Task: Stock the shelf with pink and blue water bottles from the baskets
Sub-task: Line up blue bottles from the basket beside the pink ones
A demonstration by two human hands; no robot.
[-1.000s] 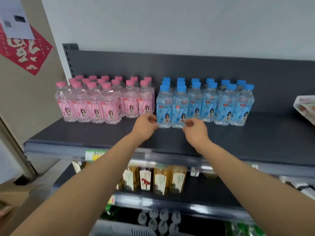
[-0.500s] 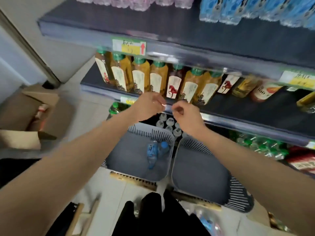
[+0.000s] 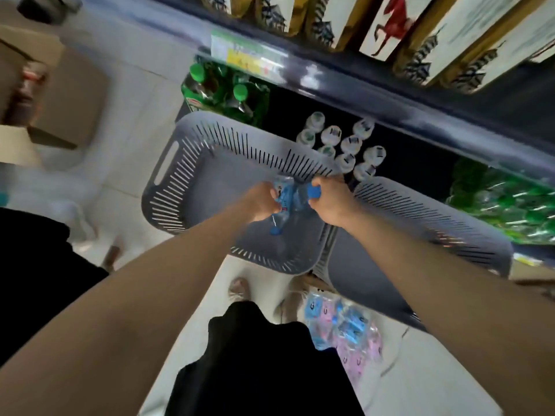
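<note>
Blue-labelled water bottle (image 3: 283,195) is inside the left grey basket (image 3: 192,163). We note the left hand (image 3: 260,202) curled round it, its long axis running from the far rim towards us, cap nearest us. Right hand (image 3: 330,204) pinches a second bottle (image 3: 313,192) by its blue cap. That bottle's body is blurred and half hidden, so we cannot tell its orientation.

I see two bottles inside the left basket (image 3: 192,163), a grey slotted tub on the floor. The first blue bottle (image 3: 283,195) points its blue cap toward me, pale blue label up, with my left hand (image 3: 261,201) curled round its body. The second blue bottle (image 3: 313,192) sits just right of it, gripped by my right hand (image 3: 330,202). The matching right basket (image 3: 420,223) stands just beside.
</note>
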